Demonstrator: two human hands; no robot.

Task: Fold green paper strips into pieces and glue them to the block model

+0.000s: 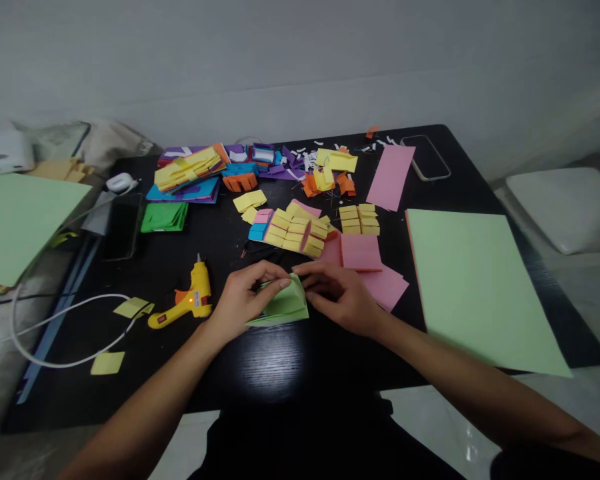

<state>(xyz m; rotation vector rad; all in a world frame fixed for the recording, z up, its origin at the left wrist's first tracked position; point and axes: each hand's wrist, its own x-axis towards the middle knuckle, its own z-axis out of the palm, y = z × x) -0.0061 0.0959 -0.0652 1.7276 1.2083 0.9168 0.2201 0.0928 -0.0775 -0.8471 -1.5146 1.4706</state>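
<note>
A small stack of light green paper (286, 304) is held low over the front middle of the black table. My left hand (253, 291) pinches its left side, with the thumb lying over the top sheet. At the upper right corner, my right hand (341, 293) has its fingers curled against the paper's edge; the fingertips partly hide one another. Just beyond the hands lies a card covered with folded yellow paper pieces (296, 230). Pink paper sheets (361, 252) lie beside and partly behind my right hand. A yellow glue gun (193, 297) with a glowing orange light rests left of my left hand.
Large light green sheets (475, 280) cover the table's right side. Folded colored paper bundles (190, 170) and white scraps (310, 159) line the back. A phone (123, 227), a white cable (70, 365) and a metal ruler (55, 327) are at left. A phone-shaped case (433, 175) lies back right.
</note>
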